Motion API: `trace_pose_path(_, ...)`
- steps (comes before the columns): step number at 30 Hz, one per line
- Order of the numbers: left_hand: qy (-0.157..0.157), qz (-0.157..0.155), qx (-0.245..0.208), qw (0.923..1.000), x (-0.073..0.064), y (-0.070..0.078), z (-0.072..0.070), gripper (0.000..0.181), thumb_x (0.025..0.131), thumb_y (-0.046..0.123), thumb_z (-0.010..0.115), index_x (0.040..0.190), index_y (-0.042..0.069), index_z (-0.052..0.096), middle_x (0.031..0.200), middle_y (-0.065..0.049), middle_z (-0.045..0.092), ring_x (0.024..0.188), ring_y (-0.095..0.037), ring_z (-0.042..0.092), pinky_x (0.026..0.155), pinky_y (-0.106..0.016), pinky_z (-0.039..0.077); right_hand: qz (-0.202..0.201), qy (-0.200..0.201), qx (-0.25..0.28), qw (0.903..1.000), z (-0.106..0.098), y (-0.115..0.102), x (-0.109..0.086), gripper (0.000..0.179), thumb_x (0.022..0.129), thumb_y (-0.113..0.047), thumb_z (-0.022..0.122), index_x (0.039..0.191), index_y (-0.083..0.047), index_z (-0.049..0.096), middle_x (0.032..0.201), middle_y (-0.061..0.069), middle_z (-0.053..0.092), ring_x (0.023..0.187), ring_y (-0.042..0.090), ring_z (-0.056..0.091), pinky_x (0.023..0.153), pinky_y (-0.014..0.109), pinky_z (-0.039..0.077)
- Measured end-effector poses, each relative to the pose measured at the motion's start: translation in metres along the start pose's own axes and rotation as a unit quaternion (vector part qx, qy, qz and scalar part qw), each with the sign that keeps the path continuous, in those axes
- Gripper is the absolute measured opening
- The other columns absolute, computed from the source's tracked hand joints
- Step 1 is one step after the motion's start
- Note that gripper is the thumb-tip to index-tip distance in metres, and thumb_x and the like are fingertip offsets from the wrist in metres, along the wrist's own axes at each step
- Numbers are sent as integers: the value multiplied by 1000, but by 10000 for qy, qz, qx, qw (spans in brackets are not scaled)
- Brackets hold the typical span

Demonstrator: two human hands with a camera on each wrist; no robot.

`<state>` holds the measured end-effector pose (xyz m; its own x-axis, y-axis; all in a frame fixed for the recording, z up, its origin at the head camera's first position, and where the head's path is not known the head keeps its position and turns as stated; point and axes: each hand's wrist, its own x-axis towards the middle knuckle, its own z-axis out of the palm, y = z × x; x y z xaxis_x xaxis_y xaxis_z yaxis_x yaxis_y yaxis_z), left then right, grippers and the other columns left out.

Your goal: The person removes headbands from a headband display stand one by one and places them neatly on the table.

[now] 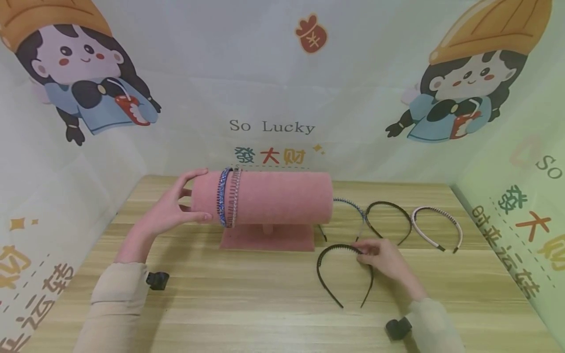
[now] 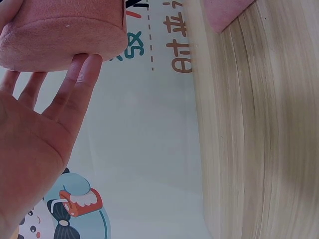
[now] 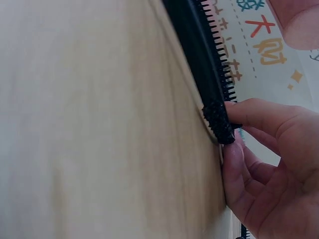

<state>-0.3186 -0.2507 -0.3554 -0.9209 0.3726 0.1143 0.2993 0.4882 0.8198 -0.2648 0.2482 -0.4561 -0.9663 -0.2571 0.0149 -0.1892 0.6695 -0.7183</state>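
A pink plush headband stand (image 1: 284,198), a horizontal roll on a flat base, stands at the middle of the table. My left hand (image 1: 164,212) holds the roll's left end, thumb at the front and fingers over the top; the left wrist view shows fingers against the end (image 2: 65,42). Around the roll near that hand sit a glittery blue headband (image 1: 223,196) and a clear toothed headband (image 1: 234,201). In front of the stand's right side, my right hand (image 1: 388,261) pinches a black toothed headband (image 1: 319,265) at its right upper part. Its dark band (image 3: 197,55) and teeth fill the right wrist view's top.
Behind my right hand lie a bluish headband (image 1: 348,201), partly hidden by the roll, another black headband (image 1: 388,203) and a pale pink headband (image 1: 414,223). Printed cloth walls (image 1: 265,88) rise behind and beside the wooden table (image 1: 247,304).
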Motion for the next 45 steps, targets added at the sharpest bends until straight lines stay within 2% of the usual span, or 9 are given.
trace_pose_path(13, -3, 5, 22, 10000, 1, 1, -1, 100, 81, 17, 82, 155, 35, 19, 158, -8, 26, 127, -33, 46, 85, -28, 59, -308, -14, -173, 9994, -2, 4, -1, 33, 84, -9, 74, 116, -4, 71, 89, 6, 69, 74, 1, 54, 63, 17, 49)
trace_pose_path(22, 16, 50, 30, 10000, 0, 1, 0, 99, 81, 16, 82, 156, 31, 20, 158, -9, 26, 126, -33, 47, 84, -27, 60, -242, -25, -182, 9995, -3, 4, -1, 34, 84, -11, 74, 117, -5, 71, 88, 4, 69, 72, 2, 54, 62, 17, 48)
trace_pose_path(38, -29, 3, -84, 10000, -1, 0, -1, 98, 81, 15, 81, 155, 35, 20, 157, -10, 26, 126, -34, 46, 84, -29, 60, -215, -51, -138, 9997, -5, 4, -4, 33, 84, -12, 75, 117, -6, 71, 90, 5, 69, 74, 1, 55, 65, 17, 49)
trace_pose_path(45, -28, 17, 3, 10000, -1, 0, -1, 98, 82, 16, 81, 155, 34, 19, 158, -10, 25, 127, -35, 46, 85, -29, 59, -361, -75, -164, 9992, -6, 7, -5, 36, 83, -16, 76, 117, -6, 71, 90, 4, 69, 75, 0, 55, 65, 17, 50)
